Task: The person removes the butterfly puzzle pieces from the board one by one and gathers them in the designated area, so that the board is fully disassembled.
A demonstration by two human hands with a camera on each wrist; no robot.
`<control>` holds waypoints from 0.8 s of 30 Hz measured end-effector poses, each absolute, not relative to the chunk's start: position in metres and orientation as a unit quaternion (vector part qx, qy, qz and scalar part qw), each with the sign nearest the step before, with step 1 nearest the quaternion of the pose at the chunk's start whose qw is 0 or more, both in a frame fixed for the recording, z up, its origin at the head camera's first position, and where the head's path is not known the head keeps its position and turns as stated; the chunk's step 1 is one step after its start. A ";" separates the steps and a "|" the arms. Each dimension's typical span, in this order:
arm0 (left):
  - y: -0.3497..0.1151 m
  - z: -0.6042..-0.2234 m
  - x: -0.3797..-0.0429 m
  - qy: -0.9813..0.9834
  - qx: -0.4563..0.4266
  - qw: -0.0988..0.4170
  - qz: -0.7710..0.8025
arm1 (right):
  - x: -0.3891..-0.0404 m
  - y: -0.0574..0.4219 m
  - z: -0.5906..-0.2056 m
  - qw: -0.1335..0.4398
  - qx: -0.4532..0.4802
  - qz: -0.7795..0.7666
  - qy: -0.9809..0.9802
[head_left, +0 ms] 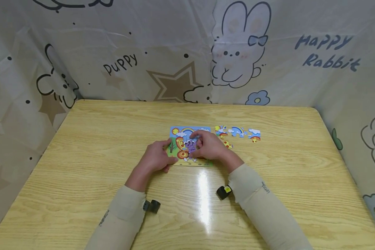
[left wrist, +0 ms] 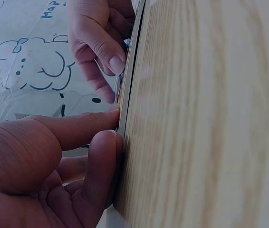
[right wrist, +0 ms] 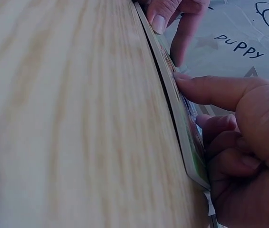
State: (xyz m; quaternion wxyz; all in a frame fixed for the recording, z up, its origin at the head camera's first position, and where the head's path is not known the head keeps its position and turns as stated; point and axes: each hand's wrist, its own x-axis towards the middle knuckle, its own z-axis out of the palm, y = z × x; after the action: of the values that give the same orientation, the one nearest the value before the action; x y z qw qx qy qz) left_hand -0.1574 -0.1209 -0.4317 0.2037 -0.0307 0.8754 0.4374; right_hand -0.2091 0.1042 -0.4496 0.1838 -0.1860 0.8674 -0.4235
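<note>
A colourful jigsaw puzzle board [head_left: 172,149] with a butterfly picture lies flat on the wooden table. My left hand [head_left: 156,155] grips the board's left edge, its thumb over the top near the lower left corner. In the left wrist view, that hand's [left wrist: 34,161] fingers are at the thin edge of the board. Over the board's middle, my right hand [head_left: 210,146] pinches a purple puzzle piece [head_left: 190,147] between thumb and index finger. In the right wrist view, the right hand's [right wrist: 248,137] other fingers are curled. The board's right part is partly hidden behind this hand.
Loose puzzle pieces lie right of the board: one with a sun-yellow pattern [head_left: 221,130], a rainbow piece [head_left: 237,131], a cloud piece [head_left: 254,134] and a yellow, red-spotted piece [head_left: 227,144] close to the right wrist. A printed curtain [head_left: 175,45] stands behind the table [head_left: 97,146].
</note>
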 end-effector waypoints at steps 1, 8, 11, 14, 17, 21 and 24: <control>-0.121 -0.432 -0.158 0.875 -0.030 0.203 0.438 | -0.209 0.104 -0.450 0.185 -0.186 -0.422 0.868; -0.122 -0.432 -0.158 0.875 -0.022 0.200 0.440 | -0.209 0.104 -0.448 0.185 -0.200 -0.413 0.869; -0.122 -0.432 -0.158 0.876 -0.021 0.200 0.439 | -0.209 0.104 -0.448 0.182 -0.208 -0.408 0.870; -0.122 -0.432 -0.157 0.874 -0.022 0.203 0.441 | -0.209 0.105 -0.448 0.175 -0.216 -0.403 0.872; -0.122 -0.432 -0.157 0.872 -0.025 0.205 0.443 | -0.207 0.106 -0.448 0.167 -0.224 -0.406 0.870; -0.122 -0.432 -0.157 0.871 -0.026 0.203 0.446 | -0.205 0.107 -0.447 0.151 -0.234 -0.414 0.867; -0.122 -0.432 -0.157 0.870 -0.027 0.201 0.449 | -0.203 0.110 -0.447 0.138 -0.240 -0.423 0.863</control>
State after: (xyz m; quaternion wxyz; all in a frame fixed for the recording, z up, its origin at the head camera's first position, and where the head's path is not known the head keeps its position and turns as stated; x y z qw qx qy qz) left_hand -0.1574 -0.1220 -0.4319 0.2012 -0.0265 0.8702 0.4490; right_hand -0.2027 0.1096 -0.4470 0.1383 -0.2398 0.8626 -0.4235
